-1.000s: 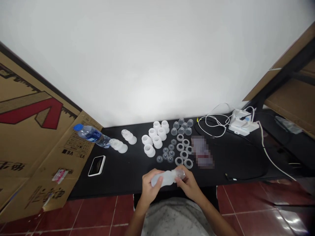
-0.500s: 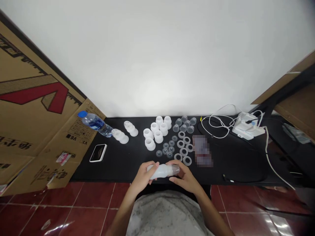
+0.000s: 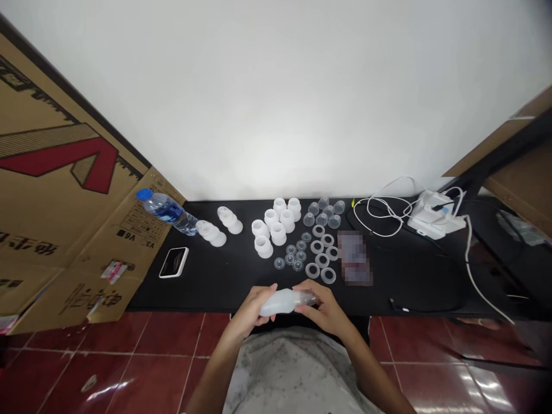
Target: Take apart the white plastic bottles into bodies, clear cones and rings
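Observation:
Both my hands hold a frosted white plastic moulded piece [image 3: 282, 302] over the table's front edge, its clear end at the right. My left hand [image 3: 250, 310] wraps its wider end, and my right hand [image 3: 326, 311] curls over the clear end. Beyond my hands lie several frosted white funnel-shaped parts [image 3: 271, 227], several clear plastic cups [image 3: 322, 211], several small clear discs [image 3: 295, 256] and several clear rings [image 3: 321, 260]. The nearest rings are a short way past my right hand.
The black table [image 3: 224, 287] also holds a water bottle [image 3: 166, 208] lying on its side, a smartphone [image 3: 173, 262], a pixelated packet [image 3: 354, 259], and white chargers [image 3: 431, 215] with cables. Cardboard [image 3: 64, 172] leans at the left. A red tiled floor lies below.
The frosted piece has turned slightly in my fingers, and my right hand now wraps closer over its clear end. The camera view has levelled a little since the oldest frame.

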The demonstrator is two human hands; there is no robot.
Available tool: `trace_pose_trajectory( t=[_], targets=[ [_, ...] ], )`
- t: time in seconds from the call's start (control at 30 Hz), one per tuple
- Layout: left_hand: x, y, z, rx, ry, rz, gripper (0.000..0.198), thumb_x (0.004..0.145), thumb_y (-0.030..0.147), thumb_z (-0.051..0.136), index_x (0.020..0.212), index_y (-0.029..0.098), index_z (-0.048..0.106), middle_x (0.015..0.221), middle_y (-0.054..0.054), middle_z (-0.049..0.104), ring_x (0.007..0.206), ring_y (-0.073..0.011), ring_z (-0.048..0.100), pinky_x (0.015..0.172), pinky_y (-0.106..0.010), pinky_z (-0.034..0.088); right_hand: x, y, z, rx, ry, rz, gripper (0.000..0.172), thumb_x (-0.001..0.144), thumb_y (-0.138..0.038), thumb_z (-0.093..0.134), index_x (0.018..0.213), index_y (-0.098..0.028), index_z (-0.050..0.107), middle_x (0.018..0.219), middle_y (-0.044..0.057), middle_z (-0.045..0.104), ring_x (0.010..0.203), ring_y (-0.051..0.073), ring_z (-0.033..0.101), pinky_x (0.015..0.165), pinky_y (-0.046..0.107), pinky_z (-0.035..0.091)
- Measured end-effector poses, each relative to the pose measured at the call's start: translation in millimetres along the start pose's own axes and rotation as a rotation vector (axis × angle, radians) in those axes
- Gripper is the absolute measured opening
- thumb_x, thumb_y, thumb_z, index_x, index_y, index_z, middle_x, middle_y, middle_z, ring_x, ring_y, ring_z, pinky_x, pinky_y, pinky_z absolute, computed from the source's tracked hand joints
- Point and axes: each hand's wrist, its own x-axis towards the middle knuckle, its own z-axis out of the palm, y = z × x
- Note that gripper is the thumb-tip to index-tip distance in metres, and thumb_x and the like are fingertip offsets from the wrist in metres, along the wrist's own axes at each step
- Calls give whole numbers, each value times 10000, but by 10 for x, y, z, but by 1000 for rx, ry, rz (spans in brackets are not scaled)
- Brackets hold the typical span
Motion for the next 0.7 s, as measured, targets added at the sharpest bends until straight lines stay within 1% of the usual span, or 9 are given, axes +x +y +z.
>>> trace_pose_trajectory(
  t=[0.17,0.3,0.33,0.4,0.47,0.5,0.6,0.67,0.7],
  targets=[
    [28,-4,-4,-108,-33,1,694,873,826,675,711,151,651,490,6,566,328,-30,295,364,-195,68,86,-100,-22,-41,28,-146,345,1002,-397,803,1314,-263,743,1276,120,783,1173,266,756,1009,397,624],
    [59,-29,-78,-215,-24,16,673,906,789,664,720,143,642,493,-2,570,327,-26,289,345,-187,82,97,-78,-94,-138,194,-187,219,1010,-340,768,1215,-263,761,1277,123,787,1181,278,766,1008,421,642],
    [57,-32,-103,-248,1,48,657,914,772,677,749,136,650,521,-10,595,344,-28,324,349,-177,121,94,-61,-129,-141,254,-158,254,996,-349,782,1232,-259,752,1258,125,794,1123,276,784,955,411,663],
    [45,-37,-147,-303,26,143,586,918,707,743,869,126,679,644,-40,682,418,-48,458,388,-160,258,92,-20,-210,-94,356,-64,370,984,-407,793,1306,-246,707,1203,132,810,886,242,801,738,354,685],
    [40,-47,-170,-329,-4,237,547,870,637,839,1041,138,693,823,-77,758,562,-111,637,462,-179,414,114,13,-299,-20,445,31,419,1001,-469,766,1332,-233,665,1188,136,810,661,180,728,530,287,615],
    [43,-57,-170,-326,-29,278,574,831,606,886,1116,150,685,908,-94,776,657,-160,713,504,-204,482,140,21,-347,5,485,61,410,1009,-486,754,1316,-230,661,1178,131,805,611,158,690,488,271,583],
    [78,-119,-128,-236,-28,413,604,807,541,924,1207,183,649,1051,-118,786,928,-292,807,648,-303,619,295,-2,-508,26,570,97,448,991,-503,781,1323,-223,671,1048,81,787,621,154,680,561,284,609],
    [104,-182,-80,-138,36,517,513,888,507,865,1217,190,631,1080,-123,796,1009,-306,804,760,-352,646,464,-50,-617,44,579,96,493,1005,-525,752,1381,-218,663,984,63,775,669,175,722,653,319,648],
    [114,-216,-57,-91,75,564,468,930,493,827,1226,192,624,1084,-123,802,1019,-298,800,803,-362,642,566,-77,-665,52,569,92,503,1021,-538,722,1403,-218,658,1021,75,779,714,190,751,696,340,663]
  ],
)
